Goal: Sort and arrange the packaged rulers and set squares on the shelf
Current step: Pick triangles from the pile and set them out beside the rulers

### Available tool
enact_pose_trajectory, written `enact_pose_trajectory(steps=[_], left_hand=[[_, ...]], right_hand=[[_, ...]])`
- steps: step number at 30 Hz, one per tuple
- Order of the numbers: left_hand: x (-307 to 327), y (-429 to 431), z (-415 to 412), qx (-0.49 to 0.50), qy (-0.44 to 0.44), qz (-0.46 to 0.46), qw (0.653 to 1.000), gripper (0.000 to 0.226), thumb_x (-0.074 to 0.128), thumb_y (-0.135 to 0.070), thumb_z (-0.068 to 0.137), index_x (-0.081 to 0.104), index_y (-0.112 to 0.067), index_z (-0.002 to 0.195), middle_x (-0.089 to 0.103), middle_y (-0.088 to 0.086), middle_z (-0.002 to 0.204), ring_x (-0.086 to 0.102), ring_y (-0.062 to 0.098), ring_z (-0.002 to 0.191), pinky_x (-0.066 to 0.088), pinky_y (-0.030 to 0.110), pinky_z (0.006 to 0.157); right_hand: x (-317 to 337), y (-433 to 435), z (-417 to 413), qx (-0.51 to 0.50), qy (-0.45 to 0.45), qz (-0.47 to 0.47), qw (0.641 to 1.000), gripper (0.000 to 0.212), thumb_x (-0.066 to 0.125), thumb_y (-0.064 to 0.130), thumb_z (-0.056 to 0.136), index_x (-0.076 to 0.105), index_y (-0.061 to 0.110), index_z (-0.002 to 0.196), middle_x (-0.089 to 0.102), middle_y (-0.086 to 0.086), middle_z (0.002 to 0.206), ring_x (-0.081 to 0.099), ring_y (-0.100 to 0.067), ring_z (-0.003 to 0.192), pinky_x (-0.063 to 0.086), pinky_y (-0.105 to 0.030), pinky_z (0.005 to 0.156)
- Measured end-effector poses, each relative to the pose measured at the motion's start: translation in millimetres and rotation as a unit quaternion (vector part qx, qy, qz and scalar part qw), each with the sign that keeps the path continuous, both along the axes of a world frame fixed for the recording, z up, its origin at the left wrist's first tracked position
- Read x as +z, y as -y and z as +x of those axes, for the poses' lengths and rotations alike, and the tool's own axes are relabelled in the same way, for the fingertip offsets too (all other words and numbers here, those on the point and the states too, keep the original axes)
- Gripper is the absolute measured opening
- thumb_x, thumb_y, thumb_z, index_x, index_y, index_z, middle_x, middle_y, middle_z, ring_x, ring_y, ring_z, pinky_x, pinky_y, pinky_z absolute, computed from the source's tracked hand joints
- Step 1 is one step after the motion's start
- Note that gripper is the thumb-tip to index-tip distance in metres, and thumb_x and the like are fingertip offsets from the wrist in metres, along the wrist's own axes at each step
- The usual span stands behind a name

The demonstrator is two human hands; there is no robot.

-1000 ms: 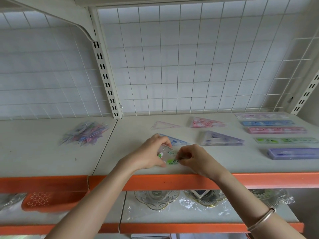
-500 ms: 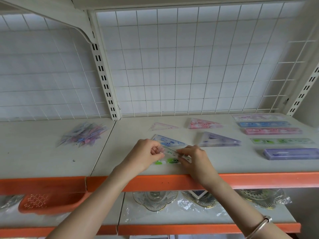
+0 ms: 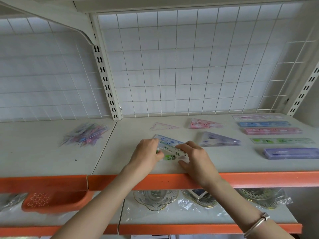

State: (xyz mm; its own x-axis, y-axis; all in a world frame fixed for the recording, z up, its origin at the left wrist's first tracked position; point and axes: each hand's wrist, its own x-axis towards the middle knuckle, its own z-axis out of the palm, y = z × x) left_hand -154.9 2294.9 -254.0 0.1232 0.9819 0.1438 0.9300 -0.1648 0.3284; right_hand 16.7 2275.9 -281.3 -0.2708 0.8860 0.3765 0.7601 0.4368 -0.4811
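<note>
Both hands hold a clear packaged set square with green print just above the front of the shelf. My left hand grips its left end; my right hand pinches its right end. A blue set square lies right behind it, partly hidden. Further back lie a pale pink set square, a pink one and a purple stack. At the right, a column of packaged rulers: pale, blue, pink, green, purple.
A loose heap of unsorted packaged rulers and set squares sits on the left shelf section. A wire grid backs the shelf. Below, an orange basket and wrapped glass dishes stand on the lower shelf.
The green-print set square has been turned and lowered toward the shelf, in front of the blue one. My right hand has opened out along its right end. The view has shifted slightly.
</note>
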Motion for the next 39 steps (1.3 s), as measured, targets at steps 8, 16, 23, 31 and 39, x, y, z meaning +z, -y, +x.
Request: enact_pose_trajectory(steps=[8,16,23,31,39], left_hand=[[0,6,-1,0.002,0.08,0.016,0.997,0.029,0.062,-0.02,0.085,0.06,-0.005,0.11,0.064,0.008,0.075,0.06,0.03,0.08,0.049,0.038,0.077],[-6,10,-6,-0.019,-0.042,0.011,0.999,0.052,0.073,-0.021,0.081,0.053,-0.012,0.128,0.062,0.005,0.119,0.058,0.021,0.108,0.048,0.033,0.089],[-13,6,-15,-0.002,0.031,-0.048,0.998,0.033,0.08,-0.017,0.072,0.049,-0.013,0.079,0.059,0.004,0.083,0.057,0.022,0.077,0.052,0.037,0.081],[-6,2,-29,-0.009,0.091,-0.131,0.987,0.056,0.088,-0.016,0.064,0.066,-0.007,0.115,0.067,0.004,0.102,0.062,0.012,0.082,0.049,0.02,0.078],[-5,2,-31,-0.014,0.11,-0.156,0.982,0.052,0.086,-0.013,0.066,0.066,-0.009,0.115,0.062,-0.004,0.092,0.06,0.009,0.079,0.047,0.018,0.076]], right_hand=[[0,1,1,-0.022,-0.004,0.009,1.0,0.037,0.066,0.003,0.078,0.068,0.011,0.115,0.06,-0.008,0.098,0.058,-0.028,0.095,0.041,-0.028,0.079],[0,-4,4,-0.029,-0.026,-0.032,0.999,0.036,0.069,0.008,0.079,0.068,0.012,0.115,0.059,-0.004,0.098,0.059,-0.024,0.089,0.041,-0.024,0.079],[10,-11,6,0.001,-0.002,-0.084,0.996,0.035,0.074,0.012,0.074,0.07,0.01,0.109,0.062,-0.003,0.092,0.055,-0.012,0.078,0.039,-0.014,0.073],[22,-19,4,0.024,-0.032,-0.209,0.977,0.031,0.086,0.015,0.063,0.075,0.01,0.092,0.064,0.005,0.073,0.054,-0.006,0.066,0.042,-0.01,0.06],[24,-21,6,0.027,-0.023,-0.225,0.974,0.03,0.084,0.01,0.063,0.074,0.01,0.091,0.064,0.006,0.073,0.057,-0.004,0.066,0.043,-0.008,0.058]])
